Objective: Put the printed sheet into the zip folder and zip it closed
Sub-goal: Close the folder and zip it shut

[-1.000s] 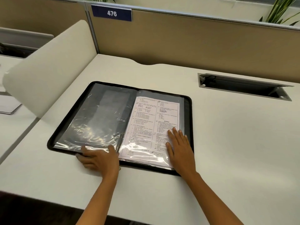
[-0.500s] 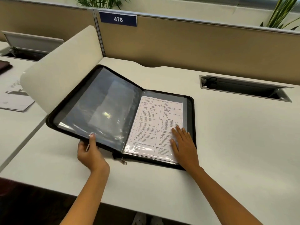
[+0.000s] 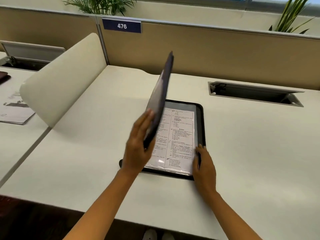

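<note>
A black zip folder [image 3: 200,125] lies on the white desk, its right half flat. The printed sheet [image 3: 180,135] sits in a clear sleeve on that half. The folder's left cover [image 3: 161,96] stands almost upright, blurred with motion. My left hand [image 3: 138,144] is flat against the cover's outer face with the thumb around its near edge. My right hand [image 3: 204,163] rests on the folder's near right corner, fingers on the sheet's edge and the black rim.
A cream curved divider [image 3: 65,78] stands to the left. A recessed cable tray [image 3: 254,93] is set in the desk at the right. Papers [image 3: 13,110] lie on the neighbouring desk. A tan partition [image 3: 207,47] closes the back.
My left hand has swung the left cover up from lying flat to nearly vertical. My right hand slid from the sheet toward the folder's near right corner.
</note>
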### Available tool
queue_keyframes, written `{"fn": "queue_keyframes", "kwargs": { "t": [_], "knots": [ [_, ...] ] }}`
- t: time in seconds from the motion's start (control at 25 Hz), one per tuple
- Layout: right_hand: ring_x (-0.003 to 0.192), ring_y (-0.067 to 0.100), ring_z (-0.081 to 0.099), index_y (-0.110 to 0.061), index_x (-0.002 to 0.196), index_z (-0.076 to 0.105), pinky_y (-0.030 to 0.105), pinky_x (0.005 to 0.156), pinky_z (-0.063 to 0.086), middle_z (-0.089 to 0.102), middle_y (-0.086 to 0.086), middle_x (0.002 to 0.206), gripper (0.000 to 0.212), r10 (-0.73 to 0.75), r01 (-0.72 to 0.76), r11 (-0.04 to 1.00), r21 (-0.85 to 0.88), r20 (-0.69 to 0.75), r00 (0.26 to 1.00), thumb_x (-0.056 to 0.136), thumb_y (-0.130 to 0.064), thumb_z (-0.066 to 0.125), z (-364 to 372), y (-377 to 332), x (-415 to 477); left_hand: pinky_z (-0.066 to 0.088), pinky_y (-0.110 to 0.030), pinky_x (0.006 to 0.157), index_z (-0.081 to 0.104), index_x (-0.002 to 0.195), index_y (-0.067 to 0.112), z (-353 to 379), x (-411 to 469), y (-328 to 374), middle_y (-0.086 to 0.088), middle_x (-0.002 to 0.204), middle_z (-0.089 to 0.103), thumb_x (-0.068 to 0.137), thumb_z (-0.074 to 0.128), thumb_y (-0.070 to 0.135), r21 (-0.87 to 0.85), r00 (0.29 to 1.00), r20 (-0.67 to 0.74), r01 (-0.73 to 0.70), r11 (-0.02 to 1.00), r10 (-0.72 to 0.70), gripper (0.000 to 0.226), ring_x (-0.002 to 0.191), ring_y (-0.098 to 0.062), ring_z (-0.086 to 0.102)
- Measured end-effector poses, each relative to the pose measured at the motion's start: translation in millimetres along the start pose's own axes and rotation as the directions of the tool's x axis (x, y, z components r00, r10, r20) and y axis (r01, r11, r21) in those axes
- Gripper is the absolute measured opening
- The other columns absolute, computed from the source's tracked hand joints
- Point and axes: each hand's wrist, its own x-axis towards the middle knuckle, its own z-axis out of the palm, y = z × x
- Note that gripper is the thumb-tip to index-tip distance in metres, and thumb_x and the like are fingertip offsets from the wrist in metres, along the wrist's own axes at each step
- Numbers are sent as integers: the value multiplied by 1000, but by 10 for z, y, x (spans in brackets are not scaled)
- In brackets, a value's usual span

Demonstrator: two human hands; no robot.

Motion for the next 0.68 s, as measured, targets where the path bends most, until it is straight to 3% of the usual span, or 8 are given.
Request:
{"fn": "queue_keyframes", "kwargs": {
  "t": [0.12, 0.28, 0.44, 0.56, 0.68],
  "knots": [
    [134, 3, 33, -16, 141, 39, 15, 108, 23, 40, -6, 147, 46, 16, -17, 999, 28, 20, 1000, 96, -11, 46, -132, 38, -170, 34, -52, 109, 33, 143, 2, 321, -83, 37, -11, 149, 36, 89, 55, -4, -14, 949, 287, -134, 991, 132, 59, 139, -24, 33],
    [125, 13, 45, -17, 137, 43, 31, 105, 39, 50, -2, 137, 42, 112, -110, 994, 28, -72, 991, 95, -19, 49, -226, 97, -284, 28, -50, 113, 28, 148, 17, 740, -335, 25, 0, 154, 31, 93, 47, 12, 120, 830, 524, -293, 949, 190, 58, 142, -21, 28],
    [111, 16, 45, -13, 124, 52, 30, 96, 42, 57, 5, 121, 38, 56, -60, 998, -31, -128, 990, 89, -24, 41, -276, 117, -386, 32, -50, 110, 30, 146, 19, 974, -531, -61, 0, 150, 38, 82, 65, 16, 159, 715, 670, -401, 902, 200, 73, 137, -24, 37],
    [108, 13, 45, -11, 121, 55, 20, 93, 36, 59, 6, 118, 52, 77, -80, 997, -11, -150, 986, 81, -27, 27, -287, 100, -394, 34, -53, 108, 37, 143, 22, 1073, -631, -148, 0, 145, 45, 76, 74, 34, 138, 656, 736, -386, 912, 166, 78, 134, -24, 41],
    [105, 6, 43, -10, 122, 55, 6, 91, 28, 59, 5, 118, 54, 105, -100, 994, 37, -173, 979, 81, -25, 24, -303, 92, -404, 23, -52, 111, 40, 142, 25, 1113, -679, -209, 1, 145, 46, 70, 70, 51, 121, 612, 781, -342, 932, 124, 82, 135, -23, 40]
  ]
}}
